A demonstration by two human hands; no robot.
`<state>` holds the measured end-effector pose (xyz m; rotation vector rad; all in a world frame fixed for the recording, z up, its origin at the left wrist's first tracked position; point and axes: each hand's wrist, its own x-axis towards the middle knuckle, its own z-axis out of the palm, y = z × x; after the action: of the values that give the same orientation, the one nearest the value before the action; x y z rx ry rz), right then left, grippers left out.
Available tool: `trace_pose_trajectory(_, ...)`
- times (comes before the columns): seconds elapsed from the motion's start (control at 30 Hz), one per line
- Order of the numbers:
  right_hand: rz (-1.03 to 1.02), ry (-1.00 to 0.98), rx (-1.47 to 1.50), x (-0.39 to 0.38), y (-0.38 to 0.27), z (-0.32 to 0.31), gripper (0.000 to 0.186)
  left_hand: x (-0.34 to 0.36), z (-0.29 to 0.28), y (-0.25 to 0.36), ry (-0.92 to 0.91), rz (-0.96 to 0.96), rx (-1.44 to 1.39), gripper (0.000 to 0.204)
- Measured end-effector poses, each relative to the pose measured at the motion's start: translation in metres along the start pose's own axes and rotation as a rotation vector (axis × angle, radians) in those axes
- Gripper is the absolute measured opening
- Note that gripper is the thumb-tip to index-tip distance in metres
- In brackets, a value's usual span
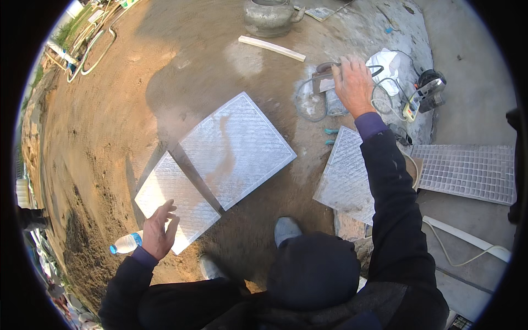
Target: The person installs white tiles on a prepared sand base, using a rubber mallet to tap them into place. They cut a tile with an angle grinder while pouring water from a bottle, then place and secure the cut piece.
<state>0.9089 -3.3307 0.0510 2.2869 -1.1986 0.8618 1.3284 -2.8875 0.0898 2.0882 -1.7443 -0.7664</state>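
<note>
Grey tiles lie backs-up on the sandy ground; the left hand point(159, 234), its grip spread open and empty, hovers over the smaller tile point(175, 199), while the right hand point(352, 82) has its grip closed around a trowel handle point(325, 68) beyond the larger tile point(237, 148).

I wore a dark, near-black long-sleeved jacket on both arms. A purple inner cuff showed at each wrist, just behind my bare left hand point(158, 231) and my bare right hand point(352, 83); neither hand was gloved. The right sleeve point(393, 203) carried a few small pale specks along its length. A dark hood or cap point(313, 269) covered my head. My shoes point(286, 228) were grey-white and dusty at the toes.
</note>
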Motion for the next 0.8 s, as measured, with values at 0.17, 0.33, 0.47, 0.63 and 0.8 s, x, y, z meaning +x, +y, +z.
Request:
trace_pose_trajectory(0.17,-0.067,-0.562,-0.289,0.021,0.091,0.019,0.035,-0.054,-0.017,-0.057,0.196,-0.31,-0.387,0.045)
trace_pose_trajectory(0.33,-0.282,-0.627,-0.203,-0.027,0.102,0.008,0.031,-0.113,-0.005,-0.097,0.301,-0.454,-0.517,0.042)
trace_pose_trajectory(0.47,-0.213,-0.659,-0.045,-0.034,0.085,-0.01,0.022,-0.189,0.047,-0.132,0.461,-0.708,-0.739,0.046)
trace_pose_trajectory(0.63,-0.335,-0.379,0.245,-0.023,-0.012,-0.019,0.03,-0.215,0.103,-0.178,0.56,-0.949,-0.807,0.043)
trace_pose_trajectory(0.8,0.034,-0.835,0.932,-0.093,-0.177,-0.053,0.031,-0.194,0.143,-0.212,0.496,-0.96,-0.903,0.044)
